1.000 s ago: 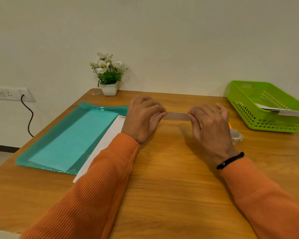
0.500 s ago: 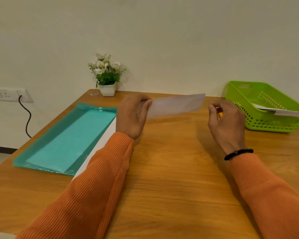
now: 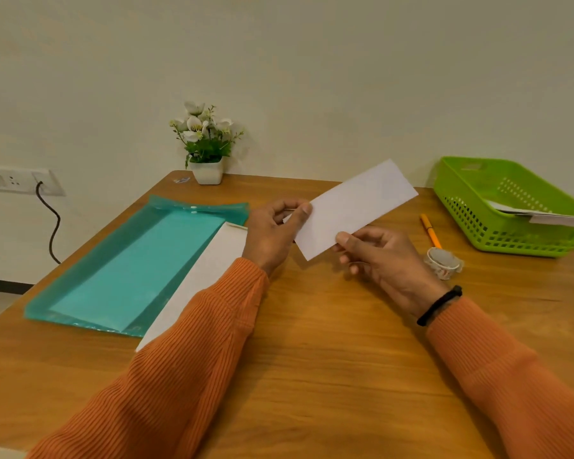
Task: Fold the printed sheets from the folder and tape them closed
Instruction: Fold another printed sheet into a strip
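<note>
Left of the desk (image 3: 312, 376): teal folder (image 3: 130, 270) lying flat, a white sheet (image 3: 209, 270) resting against its right edge, within reach, presumably awaiting folding; centre: folded sheet (image 3: 355, 207) held clear of the desk, tilted up to the right, probably to check the fold; left hand (image 3: 272, 230) pinches its near left end between thumb and fingers; right hand (image 3: 378, 256) pinches its lower edge, thumb on top; right: orange pen (image 3: 429, 230) and tape roll (image 3: 443, 261) just beside the right hand, ready for sealing; far right: green basket (image 3: 511, 233) holding folded paper (image 3: 544, 215), apparently finished pieces.
</note>
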A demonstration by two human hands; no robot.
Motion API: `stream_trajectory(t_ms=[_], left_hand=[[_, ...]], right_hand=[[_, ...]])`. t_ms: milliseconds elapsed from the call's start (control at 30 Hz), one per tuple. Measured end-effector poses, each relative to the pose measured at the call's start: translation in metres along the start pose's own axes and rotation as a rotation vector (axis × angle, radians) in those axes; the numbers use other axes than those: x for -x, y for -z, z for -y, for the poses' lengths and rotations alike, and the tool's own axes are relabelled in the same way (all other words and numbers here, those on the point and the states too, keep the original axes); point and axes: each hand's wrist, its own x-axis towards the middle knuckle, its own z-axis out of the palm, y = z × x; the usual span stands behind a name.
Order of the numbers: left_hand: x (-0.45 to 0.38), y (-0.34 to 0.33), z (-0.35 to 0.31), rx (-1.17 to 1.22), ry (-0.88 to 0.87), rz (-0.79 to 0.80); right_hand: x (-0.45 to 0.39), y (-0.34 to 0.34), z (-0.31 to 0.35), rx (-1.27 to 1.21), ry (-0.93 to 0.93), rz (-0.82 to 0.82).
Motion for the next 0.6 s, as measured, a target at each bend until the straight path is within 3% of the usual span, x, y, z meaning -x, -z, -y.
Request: stream_trajectory(t_ms=[133, 233, 333, 600], left_hand=[[0.004, 0.0, -0.004, 0.075, 0.068, 0.068], [0.005, 0.003, -0.004, 0.246, 0.264, 0.234], [0.006, 0.003, -0.003, 0.273, 0.388, 0.374], [-0.006, 0.018, -0.007, 0.13, 0.325, 0.359]], right_hand=[[-0.002, 0.002, -0.001, -0.023, 0.012, -0.034], [-0.004, 0.004, -0.003, -0.092, 0.014, -0.068], [-0.005, 0.005, -0.004, -0.12, 0.027, -0.077], [-0.007, 0.009, 0.002, -0.19, 0.053, -0.114]])
